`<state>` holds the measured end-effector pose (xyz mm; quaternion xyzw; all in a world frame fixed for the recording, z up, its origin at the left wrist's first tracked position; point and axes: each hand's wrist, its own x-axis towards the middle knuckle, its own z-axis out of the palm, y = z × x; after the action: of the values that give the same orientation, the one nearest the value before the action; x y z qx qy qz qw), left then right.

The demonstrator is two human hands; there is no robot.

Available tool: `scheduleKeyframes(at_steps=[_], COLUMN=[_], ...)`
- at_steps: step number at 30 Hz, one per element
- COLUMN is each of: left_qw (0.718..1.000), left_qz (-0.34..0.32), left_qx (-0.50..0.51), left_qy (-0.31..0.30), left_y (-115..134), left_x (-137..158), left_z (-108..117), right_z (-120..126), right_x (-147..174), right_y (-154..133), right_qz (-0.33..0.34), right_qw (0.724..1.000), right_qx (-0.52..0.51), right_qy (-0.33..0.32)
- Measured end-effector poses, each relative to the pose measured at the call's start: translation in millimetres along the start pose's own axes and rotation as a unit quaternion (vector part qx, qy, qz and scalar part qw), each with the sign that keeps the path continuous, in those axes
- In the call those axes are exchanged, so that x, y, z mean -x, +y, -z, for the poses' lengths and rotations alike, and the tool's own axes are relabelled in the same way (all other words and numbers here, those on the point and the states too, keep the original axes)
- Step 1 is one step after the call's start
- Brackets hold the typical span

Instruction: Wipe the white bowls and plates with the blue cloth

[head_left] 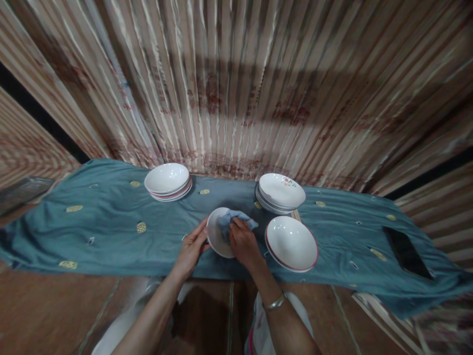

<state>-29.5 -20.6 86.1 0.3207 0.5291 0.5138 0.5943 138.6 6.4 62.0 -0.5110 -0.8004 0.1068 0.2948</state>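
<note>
A white bowl (215, 235) is held tilted over the near middle of the table, its inside facing me. My left hand (192, 245) grips its left rim, thumb on the near side and fingers behind. Bunched in my right hand (244, 241) is a light blue cloth (242, 217), pressed against the inside of the bowl. The fingers of the right hand are closed around the cloth. Just to the right stands a white bowl with a red rim (291, 242), apparently with another beneath it.
A stack of white bowls (168, 178) stands at the back left, and a stack of flower-patterned dishes (282, 191) at the back right. A dark phone (406, 252) lies on the right of the green tablecloth (114, 236). Striped curtains (229, 98) hang behind the table.
</note>
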Motion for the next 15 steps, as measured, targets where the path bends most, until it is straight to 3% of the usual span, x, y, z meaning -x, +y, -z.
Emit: scheduleKeyframes(at_steps=[7, 15], left_qw=[1.0, 1.0], left_qz=[-0.007, -0.008], left_qx=[-0.002, 0.018], left_qy=[-0.011, 0.001], left_y=[-3, -7], left_x=[1, 0], left_z=[3, 4], right_z=[-10, -7], right_x=[-7, -12], right_y=[-1, -17], right_qz=[-0.004, 0.009], right_qw=[0.985, 0.933], right_qx=[-0.17, -0.359], right_qy=[0.019, -0.039])
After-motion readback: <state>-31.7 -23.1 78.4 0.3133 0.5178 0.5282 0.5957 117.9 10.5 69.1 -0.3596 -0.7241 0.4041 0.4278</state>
